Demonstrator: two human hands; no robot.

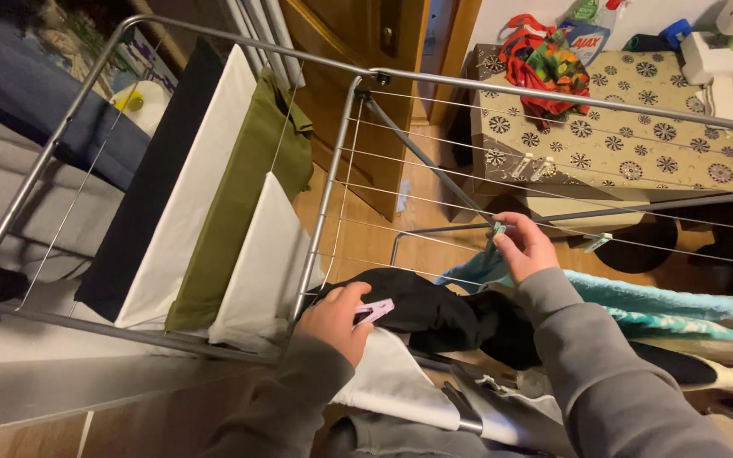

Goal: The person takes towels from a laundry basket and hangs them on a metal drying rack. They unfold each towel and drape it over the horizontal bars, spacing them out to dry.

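Observation:
My left hand (337,320) grips a pink clothespin (372,311) beside a black garment (422,309) draped over the wires of a metal drying rack (324,203). Higher up, my right hand (523,248) pinches a pale green clothespin (495,231) on a wire, just above a turquoise towel (638,297). Both arms wear grey sleeves.
On the rack's folded-up wing hang a black cloth (154,187), white cloths (205,187) and an olive green cloth (248,195). Behind the rack stand a wooden door (358,51) and a table with a patterned cover (629,119) holding colourful fabric (545,68). More clothespins (529,167) sit on a far wire.

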